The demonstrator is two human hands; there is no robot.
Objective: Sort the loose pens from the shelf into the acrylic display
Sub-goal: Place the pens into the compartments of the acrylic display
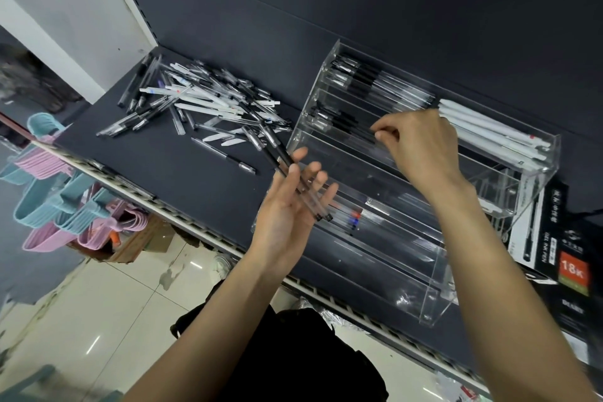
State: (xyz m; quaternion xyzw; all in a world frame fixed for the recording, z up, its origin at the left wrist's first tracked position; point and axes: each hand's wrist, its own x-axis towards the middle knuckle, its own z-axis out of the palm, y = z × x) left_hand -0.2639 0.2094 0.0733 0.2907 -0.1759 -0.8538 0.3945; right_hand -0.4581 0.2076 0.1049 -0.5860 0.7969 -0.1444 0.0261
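A heap of loose pens point(208, 104), clear with black caps and some white, lies on the dark shelf point(182, 186) at the left. The tiered acrylic display point(408, 271) stands to the right, with black-capped pens point(375, 85) in its upper tiers and white pens point(489, 127) at the right end. My left hand point(290, 209), palm up, holds a few clear black-capped pens point(293, 179) with the thumb across them, in front of the display. My right hand point(421, 143) reaches into a middle tier and pinches a clear pen point(368, 134) at its end.
A black pen box point(554, 258) marked 18K stands right of the display. Pink and blue hangers point(65, 206) hang below the shelf at the left. The shelf's front edge point(208, 235) runs diagonally, and tiled floor point(114, 310) lies below.
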